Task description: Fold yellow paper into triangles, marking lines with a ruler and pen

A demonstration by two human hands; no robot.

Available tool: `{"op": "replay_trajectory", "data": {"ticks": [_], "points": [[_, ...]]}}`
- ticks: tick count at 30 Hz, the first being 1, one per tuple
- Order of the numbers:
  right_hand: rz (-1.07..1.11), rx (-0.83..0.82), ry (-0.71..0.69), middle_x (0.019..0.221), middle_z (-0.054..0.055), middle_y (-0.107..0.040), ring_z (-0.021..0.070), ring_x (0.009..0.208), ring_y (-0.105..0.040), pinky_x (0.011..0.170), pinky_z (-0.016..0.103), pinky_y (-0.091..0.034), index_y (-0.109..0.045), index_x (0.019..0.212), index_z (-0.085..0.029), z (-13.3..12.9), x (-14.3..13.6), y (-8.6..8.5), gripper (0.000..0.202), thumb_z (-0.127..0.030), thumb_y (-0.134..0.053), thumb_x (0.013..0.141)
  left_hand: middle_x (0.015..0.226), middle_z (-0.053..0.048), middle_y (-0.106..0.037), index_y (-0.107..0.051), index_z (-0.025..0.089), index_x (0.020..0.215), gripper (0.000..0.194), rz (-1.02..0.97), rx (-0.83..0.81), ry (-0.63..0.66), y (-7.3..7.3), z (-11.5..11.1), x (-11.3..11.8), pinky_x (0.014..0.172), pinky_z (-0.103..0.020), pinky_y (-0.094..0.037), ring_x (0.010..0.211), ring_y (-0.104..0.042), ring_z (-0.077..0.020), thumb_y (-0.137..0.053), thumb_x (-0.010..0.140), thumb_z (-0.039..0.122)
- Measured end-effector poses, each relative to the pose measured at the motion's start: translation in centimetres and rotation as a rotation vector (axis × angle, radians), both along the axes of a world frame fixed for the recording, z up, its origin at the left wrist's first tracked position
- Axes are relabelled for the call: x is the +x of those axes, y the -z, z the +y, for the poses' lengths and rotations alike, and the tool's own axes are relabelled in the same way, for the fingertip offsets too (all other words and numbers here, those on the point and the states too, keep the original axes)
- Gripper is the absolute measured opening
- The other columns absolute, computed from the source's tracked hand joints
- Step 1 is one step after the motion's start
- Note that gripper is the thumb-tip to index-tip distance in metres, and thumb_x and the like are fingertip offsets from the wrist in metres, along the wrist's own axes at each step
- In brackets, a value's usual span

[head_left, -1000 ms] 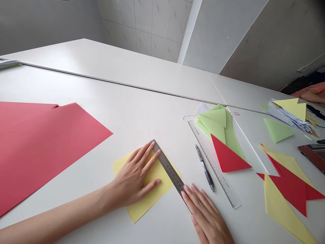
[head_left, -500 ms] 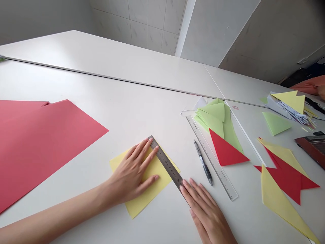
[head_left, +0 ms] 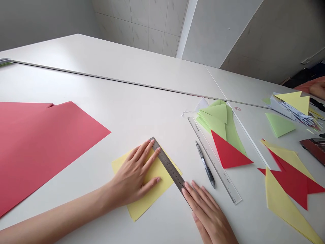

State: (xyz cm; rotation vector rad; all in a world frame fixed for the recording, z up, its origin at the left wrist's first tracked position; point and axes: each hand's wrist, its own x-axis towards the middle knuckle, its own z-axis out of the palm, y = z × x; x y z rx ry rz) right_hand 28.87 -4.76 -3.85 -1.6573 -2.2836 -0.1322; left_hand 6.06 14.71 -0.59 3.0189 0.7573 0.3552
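A yellow paper sheet (head_left: 147, 203) is being crossed near its right edge by the steel ruler (head_left: 167, 164), most of the sheet showing left of the steel ruler, a thin strip right. Sheet and the steel ruler's upper end are being covered by the left hand (head_left: 134, 174), flattened, fingers spread wide. The steel ruler's lower end is being overlapped by the right hand (head_left: 210, 213), fingers narrow, nearly together; whether the end is being gripped cannot be told. Being noted right of the steel ruler, on the white table (head_left: 127, 108): grey click pen (head_left: 205, 166), then clear plastic ruler (head_left: 215, 160). Farther right of the steel ruler, green paper sheets (head_left: 215, 118) are being overlapped by a red paper triangle (head_left: 230, 152). Well left of the steel ruler, a large red sheet (head_left: 50, 152) is being seen.
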Motion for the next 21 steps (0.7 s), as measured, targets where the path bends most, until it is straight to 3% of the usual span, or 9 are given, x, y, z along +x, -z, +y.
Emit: {"op": "replay_trajectory", "data": {"ticks": [10, 21], "points": [[-0.02, -0.013, 0.005, 0.151, 0.003, -0.042, 0.0224, 0.143, -0.034, 0.111, 0.039, -0.043, -0.036, 0.15, -0.014, 0.0, 0.0, -0.3, 0.055, -0.012, -0.033, 0.094, 0.161, -0.015, -0.012, -0.011, 0.016, 0.156, 0.078, -0.009, -0.011, 0.001, -0.1, 0.2, 0.1, 0.118, -0.047, -0.025, 0.149, -0.015, -0.0325, -0.041, 0.096, 0.057], [0.034, -0.058, 0.014, 0.152, 0.004, -0.041, 0.0195, 0.143, -0.035, 0.115, 0.035, -0.038, -0.036, 0.149, -0.014, 0.0, -0.3, -2.2, 0.053, -0.012, -0.035, 0.096, 0.161, -0.015, -0.011, -0.014, 0.015, 0.155, 0.078, -0.025, -0.016, 0.01, 0.2, 0.3, 0.1, 0.118, -0.046, -0.024, 0.149, -0.016, -0.0331, -0.042, 0.096, 0.056]]}}
